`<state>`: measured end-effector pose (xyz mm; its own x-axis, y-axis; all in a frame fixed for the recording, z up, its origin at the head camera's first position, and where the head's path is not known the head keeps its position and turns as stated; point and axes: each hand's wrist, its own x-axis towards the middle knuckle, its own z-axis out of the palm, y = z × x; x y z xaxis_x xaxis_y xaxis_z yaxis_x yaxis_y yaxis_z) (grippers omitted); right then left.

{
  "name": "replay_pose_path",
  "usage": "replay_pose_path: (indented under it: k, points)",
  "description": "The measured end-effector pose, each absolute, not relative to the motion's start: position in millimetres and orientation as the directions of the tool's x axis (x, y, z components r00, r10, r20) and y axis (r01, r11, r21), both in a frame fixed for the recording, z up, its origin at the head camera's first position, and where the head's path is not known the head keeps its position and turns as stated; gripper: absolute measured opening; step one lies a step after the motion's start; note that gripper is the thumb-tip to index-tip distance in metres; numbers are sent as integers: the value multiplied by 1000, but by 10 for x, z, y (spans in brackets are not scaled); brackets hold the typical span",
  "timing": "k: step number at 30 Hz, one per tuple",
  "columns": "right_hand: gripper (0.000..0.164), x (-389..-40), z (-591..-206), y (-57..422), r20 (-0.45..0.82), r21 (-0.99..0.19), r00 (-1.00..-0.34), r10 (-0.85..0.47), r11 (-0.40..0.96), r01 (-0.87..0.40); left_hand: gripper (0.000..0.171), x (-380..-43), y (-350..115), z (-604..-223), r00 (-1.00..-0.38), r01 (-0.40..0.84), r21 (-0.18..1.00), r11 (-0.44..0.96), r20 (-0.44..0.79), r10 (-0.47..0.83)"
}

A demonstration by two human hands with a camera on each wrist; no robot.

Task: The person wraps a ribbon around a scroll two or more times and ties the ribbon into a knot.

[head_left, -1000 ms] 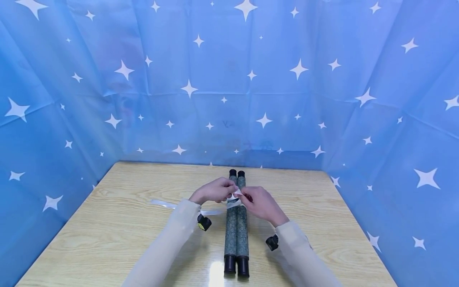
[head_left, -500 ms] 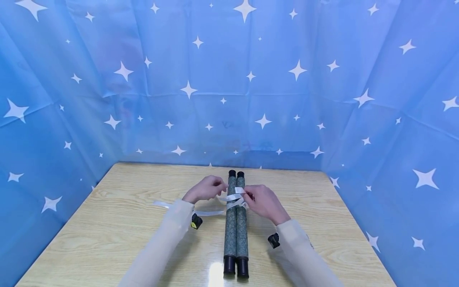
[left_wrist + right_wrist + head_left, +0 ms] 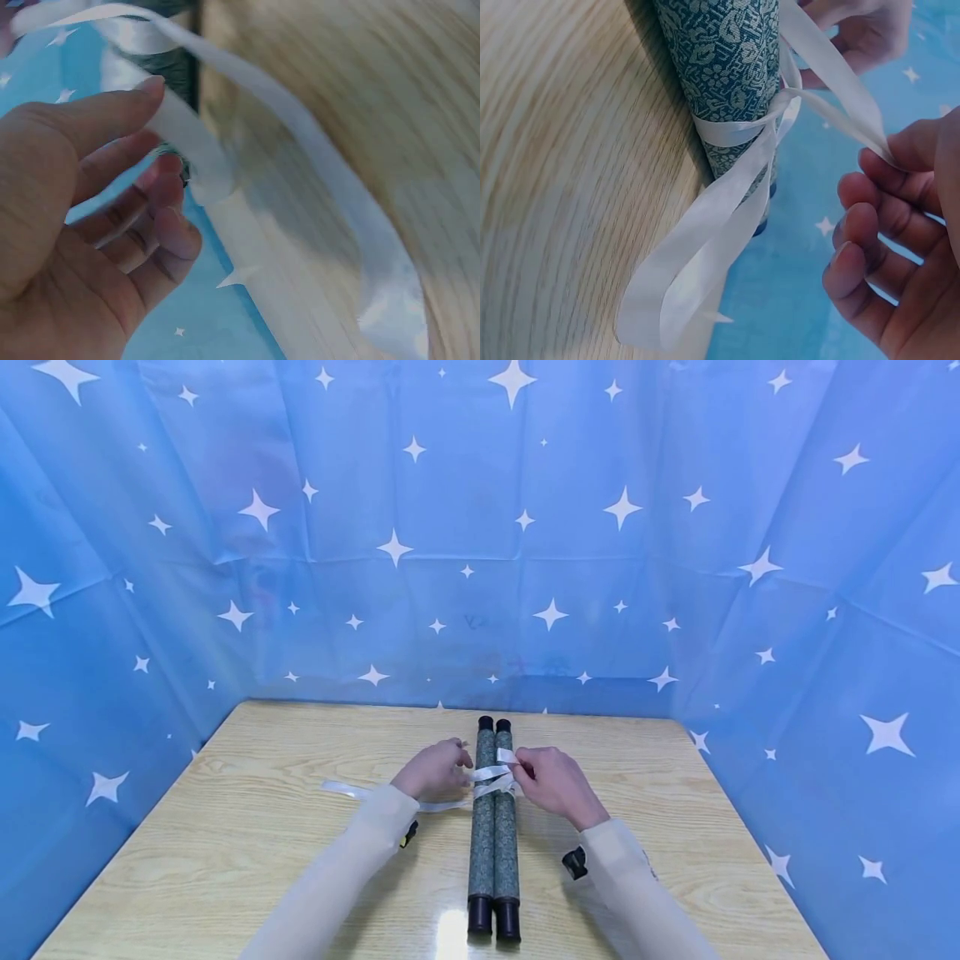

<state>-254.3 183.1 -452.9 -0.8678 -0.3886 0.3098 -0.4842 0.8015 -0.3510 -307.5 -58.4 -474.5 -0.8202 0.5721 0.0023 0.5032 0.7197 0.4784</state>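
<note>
Two parallel rolls of a scroll [image 3: 483, 852], covered in green-blue patterned cloth with dark end knobs, lie side by side on the table. White ribbon [image 3: 492, 787] wraps around their upper half. My right hand [image 3: 553, 783] pinches a ribbon loop [image 3: 836, 75] between thumb and forefinger, just right of the rolls. At the left side, my left hand [image 3: 435, 770] has loosely bent, spread fingers; its thumb tip overlaps a ribbon strip [image 3: 199, 146] in the left wrist view. Another ribbon loop [image 3: 694, 225] hangs beside the roll in the right wrist view.
A long ribbon tail [image 3: 341, 788] trails left across the wooden table [image 3: 255, 760], partly behind the left sleeve. A blue curtain with white stars [image 3: 465, 510] surrounds the back and sides. Black wrist cameras [image 3: 575, 863] sit under the cuffs.
Both hands were together over the rolls at the ribbon. The left hand has drawn away leftward, then lowered and turned beside the rolls. The right hand keeps its pinch, shifting slightly right.
</note>
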Motion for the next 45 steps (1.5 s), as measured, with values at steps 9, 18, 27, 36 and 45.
replay_pose_path:
  k: [9, 18, 27, 36, 45]
  points:
    - [40, -2529, -4534, 1833, 305, -379, -872, -384, 791, -481, 27, -3061, -596, -4847, -762, 618, 344, 707, 39, 647]
    - [42, -2542, -4540, 1848, 279, -436, -887, -368, 774, -459, 16, -3041, -676, -4696, -751, 609, 438, 661, 49, 659]
    - [43, -2550, -4537, 1875, 239, -484, -904, -355, 764, -428, 15, -2966, -819, -4406, -749, 510, 643, 572, 4, 663]
    - [44, -2540, -4530, 1884, 230, -522, -905, -357, 740, -425, 19, -2795, -890, -4282, -755, 391, 797, 461, -8, 655]
    - [43, -2542, -4525, 1891, 222, -528, -910, -351, 741, -415, 18, -2573, -827, -4156, -726, 266, 911, 315, -25, 687]
